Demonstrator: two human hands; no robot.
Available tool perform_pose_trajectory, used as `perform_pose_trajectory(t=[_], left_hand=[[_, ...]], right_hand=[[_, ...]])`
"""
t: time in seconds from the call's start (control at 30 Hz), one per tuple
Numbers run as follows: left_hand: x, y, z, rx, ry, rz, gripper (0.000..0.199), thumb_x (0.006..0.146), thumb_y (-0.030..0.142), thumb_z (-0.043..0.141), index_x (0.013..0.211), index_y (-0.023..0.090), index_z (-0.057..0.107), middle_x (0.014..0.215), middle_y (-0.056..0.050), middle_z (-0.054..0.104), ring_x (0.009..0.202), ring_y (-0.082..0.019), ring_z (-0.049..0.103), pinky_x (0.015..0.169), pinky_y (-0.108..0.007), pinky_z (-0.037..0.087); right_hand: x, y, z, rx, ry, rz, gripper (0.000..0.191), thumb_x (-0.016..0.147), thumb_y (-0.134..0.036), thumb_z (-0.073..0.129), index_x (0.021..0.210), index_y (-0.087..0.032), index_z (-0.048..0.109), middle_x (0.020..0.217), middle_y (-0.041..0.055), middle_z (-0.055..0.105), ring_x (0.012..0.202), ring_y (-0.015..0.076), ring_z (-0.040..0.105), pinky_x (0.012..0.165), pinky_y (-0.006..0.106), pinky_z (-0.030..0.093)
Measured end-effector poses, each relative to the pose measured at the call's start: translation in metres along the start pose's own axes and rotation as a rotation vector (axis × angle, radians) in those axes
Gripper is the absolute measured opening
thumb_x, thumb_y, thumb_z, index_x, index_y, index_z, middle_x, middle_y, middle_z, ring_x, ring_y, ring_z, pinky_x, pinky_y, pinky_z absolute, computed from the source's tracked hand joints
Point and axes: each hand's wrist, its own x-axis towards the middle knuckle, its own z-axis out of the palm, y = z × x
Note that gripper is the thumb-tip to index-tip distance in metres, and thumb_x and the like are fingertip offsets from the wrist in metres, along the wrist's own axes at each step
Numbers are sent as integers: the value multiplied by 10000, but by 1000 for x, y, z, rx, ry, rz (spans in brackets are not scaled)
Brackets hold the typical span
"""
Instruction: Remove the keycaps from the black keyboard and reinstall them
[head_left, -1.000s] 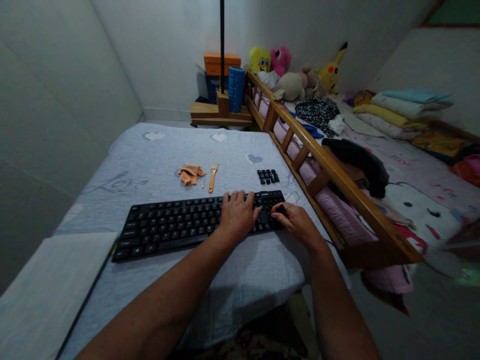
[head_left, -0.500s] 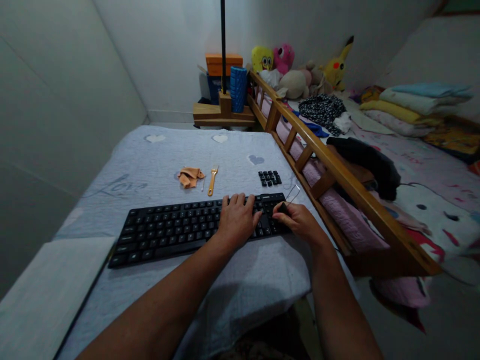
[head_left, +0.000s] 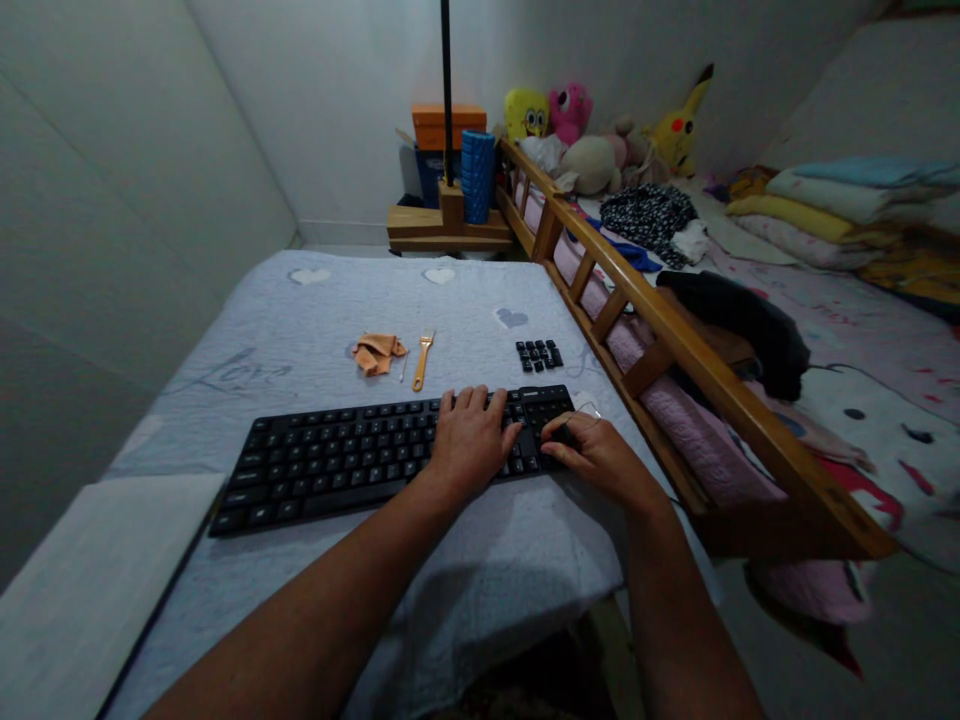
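A black keyboard [head_left: 330,470] lies at a slant across the cloth-covered table. My left hand [head_left: 471,435] rests flat on its right half, fingers stretched out over the keys. Over the number pad end, my right hand [head_left: 589,450] is closed on a keycap puller [head_left: 564,434] with a dark handle; its thin wire loops stick out past the fingers, away from the keys. Part of the number pad is hidden under this hand. Just behind the keyboard, several loose black keycaps [head_left: 538,354] are laid out in rows.
Behind the keyboard lie an orange cloth [head_left: 377,354], a cotton swab [head_left: 403,368] and a brush [head_left: 423,360] with a yellow handle. A white flat board [head_left: 112,570] is at the left. A wooden bed rail [head_left: 645,330] runs along the table's right side.
My right hand has lowered slightly and turned, with the puller's wire loops now lower and partly behind the fingers. The left hand stays on the keys.
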Motion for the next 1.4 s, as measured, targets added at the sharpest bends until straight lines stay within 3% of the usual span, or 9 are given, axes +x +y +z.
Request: perform_pose_trajectory(t=[0.13,0.27,0.53,1.2,1.33,1.4], left_hand=[[0,0,0,2,-1,3,401,931,455,547,1237,196,563,1129,-117,642,1074,-313,544,968,-467,356],[0,0,0,3,-9,0,391,931,453,544,1230,201,565,1126,-115,641,1072,-309,544,974,-468,354],[0,1,-3,5,-30,-7,406,940,460,523,1245,196,562,1158,-118,633,1100,-312,540,996,-473,344],[0,-1,3,-33,16,-1,380,927,450,547,1221,210,574,1151,-124,649,1092,-316,554,1012,-511,362],[-1,-1,-3,-71,88,1,380,921,399,577,1242,194,580,1333,-149,585,1251,-339,484,1118,-612,237],[0,-1,-8,-129,128,68,355,919,365,588,1228,190,598,1351,-135,579,1285,-320,463,1154,-601,199]], right_hand=[[-6,5,2,-21,32,-10,107,827,-235,660,920,-196,697,913,60,712,874,203,643,832,331,468],[-5,8,-5,-27,-40,-64,140,828,-232,654,957,-200,696,961,64,716,929,210,643,866,341,463],[13,7,-6,-40,-51,-37,66,849,-242,608,869,-191,646,787,15,669,710,159,591,693,266,424],[17,25,-6,297,-4,95,157,862,-338,590,867,-187,632,772,-1,660,715,157,594,668,260,439],[18,23,-2,305,64,76,153,867,-341,600,860,-192,634,775,-6,646,732,158,587,692,266,439],[19,23,2,316,103,53,156,872,-349,604,871,-195,633,803,-1,660,762,166,603,733,280,452]])
